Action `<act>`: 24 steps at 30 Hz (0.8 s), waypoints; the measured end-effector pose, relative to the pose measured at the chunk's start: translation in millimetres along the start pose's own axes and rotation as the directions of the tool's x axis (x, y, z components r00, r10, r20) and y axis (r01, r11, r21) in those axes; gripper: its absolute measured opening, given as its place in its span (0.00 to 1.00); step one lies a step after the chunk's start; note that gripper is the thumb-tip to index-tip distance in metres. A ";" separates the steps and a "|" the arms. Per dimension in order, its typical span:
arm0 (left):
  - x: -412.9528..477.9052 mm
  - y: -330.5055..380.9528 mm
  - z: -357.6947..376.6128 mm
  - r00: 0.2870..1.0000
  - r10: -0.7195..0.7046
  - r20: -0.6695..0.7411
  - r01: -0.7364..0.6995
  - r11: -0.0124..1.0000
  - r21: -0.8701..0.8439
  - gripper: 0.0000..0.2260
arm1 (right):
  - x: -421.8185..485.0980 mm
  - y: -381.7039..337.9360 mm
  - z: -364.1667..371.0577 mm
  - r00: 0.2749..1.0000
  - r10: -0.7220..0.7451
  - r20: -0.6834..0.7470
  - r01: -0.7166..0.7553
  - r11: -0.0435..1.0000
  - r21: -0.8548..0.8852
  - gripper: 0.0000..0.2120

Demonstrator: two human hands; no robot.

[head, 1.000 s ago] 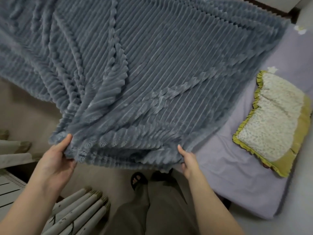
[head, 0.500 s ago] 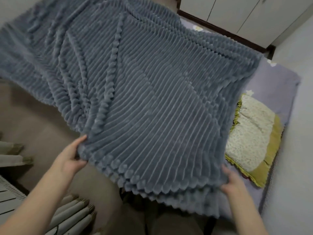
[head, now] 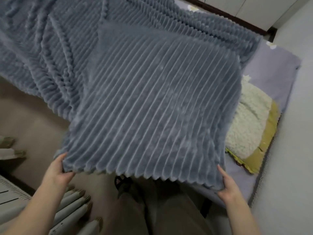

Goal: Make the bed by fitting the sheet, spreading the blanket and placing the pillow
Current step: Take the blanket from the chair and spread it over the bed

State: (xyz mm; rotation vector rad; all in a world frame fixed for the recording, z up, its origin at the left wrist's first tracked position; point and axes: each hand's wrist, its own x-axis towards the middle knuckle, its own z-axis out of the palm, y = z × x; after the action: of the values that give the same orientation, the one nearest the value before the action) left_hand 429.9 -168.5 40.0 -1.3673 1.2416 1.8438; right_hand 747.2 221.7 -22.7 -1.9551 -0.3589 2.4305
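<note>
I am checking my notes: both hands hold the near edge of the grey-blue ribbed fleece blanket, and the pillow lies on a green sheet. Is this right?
Not quite: the head view shows the sheet is lilac, not green. The rest holds: the left hand and right hand grip the grey-blue ribbed fleece blanket, and the cream, olive-bordered pillow lies on that sheet.

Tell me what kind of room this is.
Most likely a small bedroom: a mattress under a lilac sheet against the wall, a pillow at its end, and a ribbed grey blanket held over it by both hands.
</note>
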 end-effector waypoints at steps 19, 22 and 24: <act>95.1 -71.6 -10.8 0.833 0.190 -0.520 -0.062 0.965 0.254 0.21 | 96.9 52.4 -64.8 0.937 -0.246 -0.246 -0.084 0.526 -0.846 0.10; 121.3 -74.4 -16.8 0.875 0.126 -0.467 -0.024 0.976 0.218 0.17 | 114.0 49.2 -65.7 0.926 -0.253 -0.280 -0.146 0.443 -0.884 0.14; 135.8 -86.6 -12.1 0.904 0.164 -0.394 -0.018 0.937 0.349 0.14 | 122.7 42.2 -58.7 0.917 -0.283 -0.281 -0.168 0.365 -0.916 0.15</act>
State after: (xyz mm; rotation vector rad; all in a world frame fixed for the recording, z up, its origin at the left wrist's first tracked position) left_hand 458.9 -155.5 -118.4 -1.5708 1.7740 1.3379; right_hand 782.1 208.6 -160.1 -2.5561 -2.1568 1.6927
